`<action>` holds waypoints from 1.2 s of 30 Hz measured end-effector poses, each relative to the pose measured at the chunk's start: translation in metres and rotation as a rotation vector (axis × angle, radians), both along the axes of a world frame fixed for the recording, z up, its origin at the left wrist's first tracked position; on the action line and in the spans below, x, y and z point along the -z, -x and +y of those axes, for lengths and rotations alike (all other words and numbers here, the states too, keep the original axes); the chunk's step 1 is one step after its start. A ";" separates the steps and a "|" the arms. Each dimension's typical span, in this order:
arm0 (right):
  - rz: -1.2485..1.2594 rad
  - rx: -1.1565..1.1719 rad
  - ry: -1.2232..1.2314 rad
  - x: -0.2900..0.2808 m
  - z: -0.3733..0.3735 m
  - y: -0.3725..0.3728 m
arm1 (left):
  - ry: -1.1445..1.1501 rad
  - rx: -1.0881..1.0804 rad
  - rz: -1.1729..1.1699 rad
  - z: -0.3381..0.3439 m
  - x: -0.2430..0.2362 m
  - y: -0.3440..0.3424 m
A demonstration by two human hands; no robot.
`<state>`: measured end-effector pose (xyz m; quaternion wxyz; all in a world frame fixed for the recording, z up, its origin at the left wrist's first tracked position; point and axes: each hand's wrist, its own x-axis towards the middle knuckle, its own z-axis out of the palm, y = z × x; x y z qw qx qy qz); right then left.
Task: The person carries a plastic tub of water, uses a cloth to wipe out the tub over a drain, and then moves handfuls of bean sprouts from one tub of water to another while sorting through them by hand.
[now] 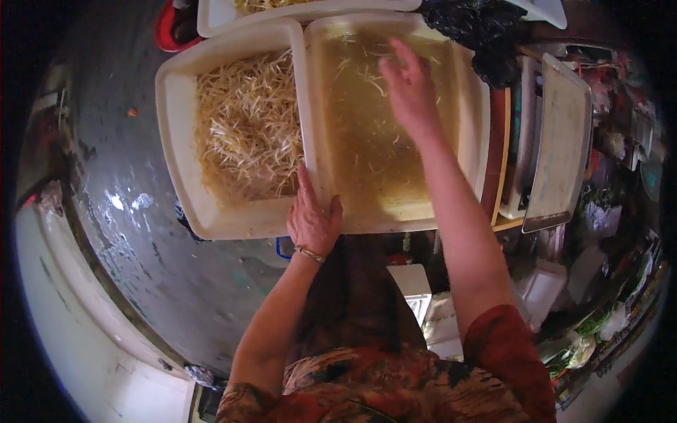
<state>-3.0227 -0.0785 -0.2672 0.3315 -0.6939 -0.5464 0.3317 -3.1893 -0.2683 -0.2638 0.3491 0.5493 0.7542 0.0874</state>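
Note:
At the middle left, a pale plastic tub holds a mound of bean sprouts. Beside it a second tub contains cloudy yellowish water with scattered sprouts afloat. My left hand, wearing a bracelet, rests on the adjoining rims at the near side, index finger stretched along the divide and thumb apart. Over the watery tub, toward its far half, my right hand has its fingers apart and slightly bent, with nothing visible in them; whether the fingertips touch the water I cannot tell.
Behind are another sprout tub, a red basin and black plastic bags. At right a pale tray leans on stacked containers, near cluttered bags and greens. Wet grey floor spreads left toward a white ledge.

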 end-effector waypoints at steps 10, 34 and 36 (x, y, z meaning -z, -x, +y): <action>0.297 -0.065 0.507 0.092 0.028 0.014 | -0.116 0.047 0.009 0.000 0.004 0.000; 0.631 -0.119 -0.357 -0.044 -0.051 0.129 | -0.270 0.190 0.159 -0.004 0.008 -0.005; 0.320 -0.351 -0.287 -0.029 -0.075 0.141 | -0.597 0.371 0.235 -0.010 0.013 -0.003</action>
